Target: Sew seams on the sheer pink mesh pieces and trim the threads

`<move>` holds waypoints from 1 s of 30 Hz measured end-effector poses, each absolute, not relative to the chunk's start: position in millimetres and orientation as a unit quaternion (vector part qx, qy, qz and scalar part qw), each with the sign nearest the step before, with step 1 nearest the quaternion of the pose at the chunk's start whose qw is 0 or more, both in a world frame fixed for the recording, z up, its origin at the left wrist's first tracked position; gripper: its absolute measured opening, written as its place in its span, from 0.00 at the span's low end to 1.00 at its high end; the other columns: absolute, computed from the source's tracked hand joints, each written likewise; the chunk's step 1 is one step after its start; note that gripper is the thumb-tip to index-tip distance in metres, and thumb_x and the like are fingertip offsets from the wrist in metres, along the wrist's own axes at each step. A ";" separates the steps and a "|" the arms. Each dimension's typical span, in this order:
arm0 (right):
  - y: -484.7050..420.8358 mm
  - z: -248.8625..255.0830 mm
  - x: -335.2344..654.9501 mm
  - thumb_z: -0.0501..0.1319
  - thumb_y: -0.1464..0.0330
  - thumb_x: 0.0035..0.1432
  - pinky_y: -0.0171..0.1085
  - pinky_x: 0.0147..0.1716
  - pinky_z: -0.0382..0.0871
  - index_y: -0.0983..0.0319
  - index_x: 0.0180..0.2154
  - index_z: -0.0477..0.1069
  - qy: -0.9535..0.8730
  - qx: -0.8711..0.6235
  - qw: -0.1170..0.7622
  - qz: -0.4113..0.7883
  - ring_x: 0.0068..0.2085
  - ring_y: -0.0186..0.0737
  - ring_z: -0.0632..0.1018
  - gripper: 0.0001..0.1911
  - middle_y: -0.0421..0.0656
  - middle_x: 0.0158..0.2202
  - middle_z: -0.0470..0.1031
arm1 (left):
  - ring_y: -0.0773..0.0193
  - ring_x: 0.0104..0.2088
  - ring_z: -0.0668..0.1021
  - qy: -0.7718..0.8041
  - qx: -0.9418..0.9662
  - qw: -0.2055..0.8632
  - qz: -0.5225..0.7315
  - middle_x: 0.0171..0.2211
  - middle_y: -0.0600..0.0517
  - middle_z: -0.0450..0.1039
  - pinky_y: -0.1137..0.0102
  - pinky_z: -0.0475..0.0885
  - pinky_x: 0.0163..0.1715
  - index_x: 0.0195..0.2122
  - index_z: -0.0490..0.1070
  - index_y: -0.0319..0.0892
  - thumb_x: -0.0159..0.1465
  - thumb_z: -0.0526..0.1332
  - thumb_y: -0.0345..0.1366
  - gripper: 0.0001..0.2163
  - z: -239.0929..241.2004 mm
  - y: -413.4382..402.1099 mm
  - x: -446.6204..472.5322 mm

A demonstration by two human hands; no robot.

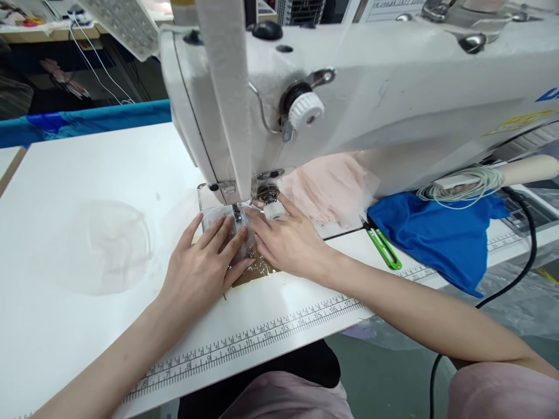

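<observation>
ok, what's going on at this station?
A person works at a white sewing machine. Both hands lie flat on a small sheer fabric piece at the presser foot: left hand on its near side, right hand just right of the foot. Green snips, blue cloth and pink fabric lie to the right; a second sheer piece lies to the left.

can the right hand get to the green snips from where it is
Probably yes. The green snips lie uncovered on the table just beside the right hand; the blue cloth stops next to them. That hand would have to leave the sheer fabric first.
</observation>
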State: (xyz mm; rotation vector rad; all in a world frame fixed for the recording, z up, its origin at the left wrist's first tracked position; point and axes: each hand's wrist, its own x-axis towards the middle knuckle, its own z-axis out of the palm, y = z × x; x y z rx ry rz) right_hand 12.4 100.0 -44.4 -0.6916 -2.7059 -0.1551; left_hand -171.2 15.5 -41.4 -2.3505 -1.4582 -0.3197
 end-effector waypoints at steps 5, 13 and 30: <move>100.5 -45.6 13.3 0.52 0.76 0.61 0.53 0.64 0.52 0.69 0.48 0.71 -0.952 -0.228 0.198 -0.052 0.55 0.47 0.73 0.15 0.51 0.48 0.79 | 0.50 0.56 0.75 -0.510 -0.838 0.145 -0.133 0.55 0.39 0.73 0.49 0.63 0.61 0.58 0.67 0.35 0.69 0.55 0.42 0.21 -40.6 12.6 -180.5; 99.1 -43.9 13.4 0.50 0.83 0.55 0.43 0.52 0.63 0.66 0.45 0.71 -0.956 -0.157 0.246 -0.018 0.45 0.40 0.75 0.19 0.46 0.46 0.78 | 0.59 0.43 0.82 -0.426 -0.872 0.170 -0.169 0.44 0.47 0.81 0.61 0.73 0.49 0.44 0.74 0.39 0.65 0.58 0.26 0.09 -30.9 8.2 -195.6; 108.0 -44.4 11.0 0.55 0.72 0.67 0.36 0.41 0.68 0.61 0.35 0.78 -0.917 -0.143 0.368 -0.050 0.35 0.33 0.78 0.12 0.37 0.31 0.82 | 0.59 0.37 0.81 -0.481 -0.845 0.108 -0.209 0.36 0.50 0.81 0.64 0.74 0.42 0.40 0.73 0.40 0.67 0.56 0.30 0.07 -11.7 16.2 -188.3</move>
